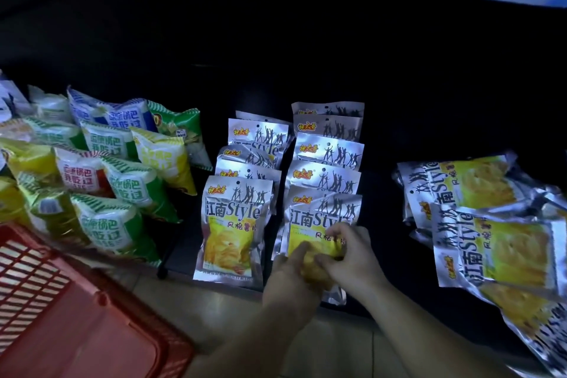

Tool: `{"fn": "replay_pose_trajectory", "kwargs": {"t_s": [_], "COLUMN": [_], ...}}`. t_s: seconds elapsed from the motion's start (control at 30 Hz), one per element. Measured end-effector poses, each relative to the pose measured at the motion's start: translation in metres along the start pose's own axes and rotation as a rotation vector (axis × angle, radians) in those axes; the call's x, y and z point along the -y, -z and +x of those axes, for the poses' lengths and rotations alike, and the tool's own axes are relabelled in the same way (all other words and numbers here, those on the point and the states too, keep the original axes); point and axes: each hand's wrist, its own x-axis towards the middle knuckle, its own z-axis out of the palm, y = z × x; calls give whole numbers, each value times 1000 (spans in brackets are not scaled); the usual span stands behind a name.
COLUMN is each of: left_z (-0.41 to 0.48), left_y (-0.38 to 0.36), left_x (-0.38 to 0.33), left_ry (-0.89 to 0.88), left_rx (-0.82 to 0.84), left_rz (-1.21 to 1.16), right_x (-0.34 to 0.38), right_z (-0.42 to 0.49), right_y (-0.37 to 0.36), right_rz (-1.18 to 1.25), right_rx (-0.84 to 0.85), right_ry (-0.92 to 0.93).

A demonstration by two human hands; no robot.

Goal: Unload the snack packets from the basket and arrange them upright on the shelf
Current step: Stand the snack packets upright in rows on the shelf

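Item: packet, silver foil with a yellow panel, standing at the front of the row directly beyond both hands, on the shelf.

Hold: left hand and right hand are both curling their fingers onto the packet's lower half, pinching it from either side. The fingertips are blurring, so the exact contact is unclear.

Handling, by estimate: light, air-puffed, with slick and crinkly foil. The crisps inside are probably fragile, so squeezing the middle is risking breakage. The flat sealed edges at the top and bottom are looking like the safer places to pinch. The base is soft, so it is likely needing to lean on the packets behind.

Nearby: a second upright row is standing left of the left hand. A pile of the same packets is lying flat, well right of the right hand. The red basket is sitting near, left of the left hand.
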Motion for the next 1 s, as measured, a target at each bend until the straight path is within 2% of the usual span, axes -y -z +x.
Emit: {"fn": "replay_pose_trajectory", "kwargs": {"t_s": [0.1, 0.23, 0.47, 0.7, 0.8, 0.93, 1.0], "left_z": [1, 9, 14, 23, 19, 2, -7], "left_y": [-11, -17, -26, -32, -30, -21, -22], "left_x": [7, 15, 22, 21, 20, 12, 1], "left_ry": [4, 22, -36, -57, -77, -88, -157], "left_rx": [-108, -164, -297, -221, -265, -345, -342], "left_rz": [-30, -66, 12, 39, 40, 148, 110], "right_x": [-5, -9, -23, -33, -27, -13, -6], "right_z": [-2, -6, -9, -11, -17, -29, -41], "right_y": [5, 5, 12, 20, 31, 55, 71], "right_rz": [18, 3, 12, 40, -65, -191, -231], "right_rx": [-6, -17, 25, 70, 105, 54, 65], "right_ry": [7, 13, 9, -53, -31, -60, -83]}}
